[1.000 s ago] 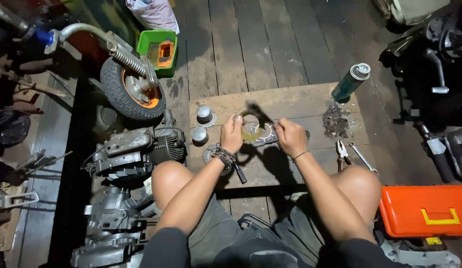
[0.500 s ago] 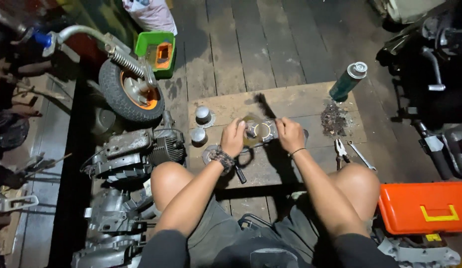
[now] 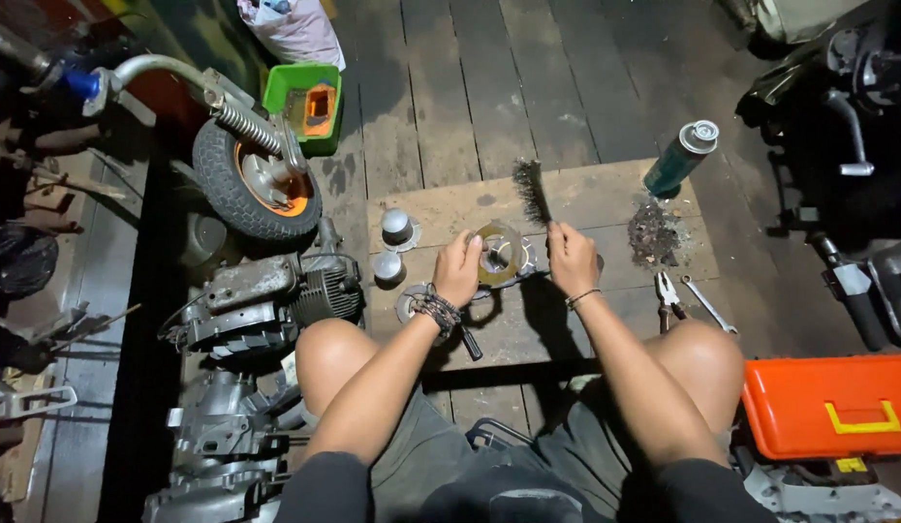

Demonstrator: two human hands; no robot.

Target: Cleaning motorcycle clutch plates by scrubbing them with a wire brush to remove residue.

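Left hand (image 3: 460, 266) steadies round metal part (image 3: 499, 254); right hand (image 3: 572, 257) holds wire brush (image 3: 531, 191) upright

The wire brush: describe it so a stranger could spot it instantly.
Find the pale wooden board on the floor before the seated person. The right hand grips the wire brush, its dark bristles pointing away above the round metal part. It alone has bristles.
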